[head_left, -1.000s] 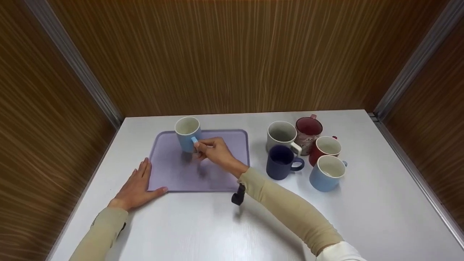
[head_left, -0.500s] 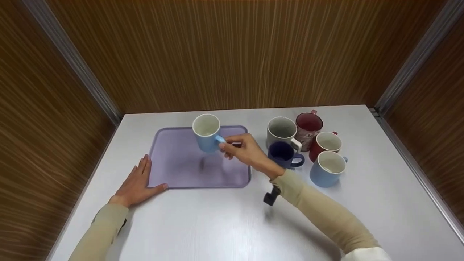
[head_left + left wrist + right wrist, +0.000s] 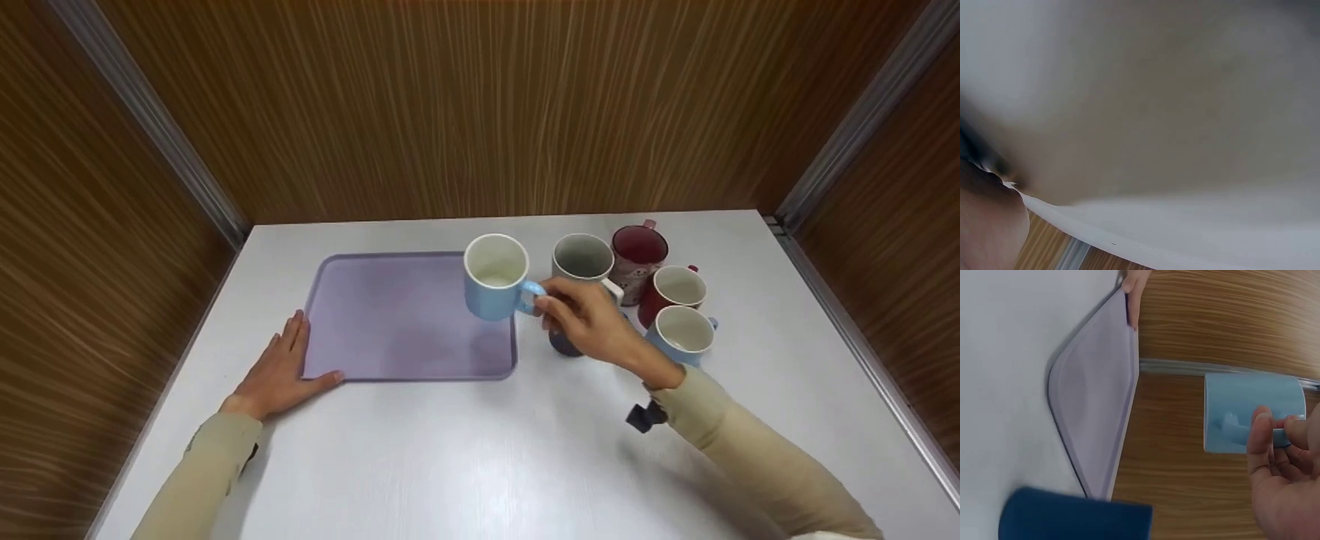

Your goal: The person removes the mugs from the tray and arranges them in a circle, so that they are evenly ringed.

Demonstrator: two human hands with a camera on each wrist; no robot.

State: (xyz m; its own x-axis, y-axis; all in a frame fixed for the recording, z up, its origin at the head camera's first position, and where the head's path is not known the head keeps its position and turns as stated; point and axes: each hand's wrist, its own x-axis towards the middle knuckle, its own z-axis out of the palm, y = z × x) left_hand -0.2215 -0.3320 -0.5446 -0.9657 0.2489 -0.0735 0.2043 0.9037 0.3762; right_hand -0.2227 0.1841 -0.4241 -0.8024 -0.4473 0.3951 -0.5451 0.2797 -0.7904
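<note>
By its handle, a light blue mug [image 3: 491, 296] with a cream inside is pinched between the thumb and fingers of my right hand [image 3: 592, 322]. It hangs upright above the right edge of the lilac tray [image 3: 397, 322]. The right wrist view shows the same mug [image 3: 1241, 394] with fingertips on the handle. My left hand [image 3: 277, 379] lies with straight fingers along the tray's left edge, its thumb at the near left corner. Behind my right hand, a dark blue mug [image 3: 564, 345] is mostly hidden.
On the right stand a grey-white mug [image 3: 574, 262], a patterned dark red mug [image 3: 636, 277], a red mug [image 3: 652, 304] and another light blue mug [image 3: 671, 341], close together. Wood-grain panels [image 3: 480, 112] enclose the white table [image 3: 420, 465] at the back and sides.
My right hand has carried the light blue mug rightward, from the tray's upper left to its right edge. The left hand stays at the tray's left edge.
</note>
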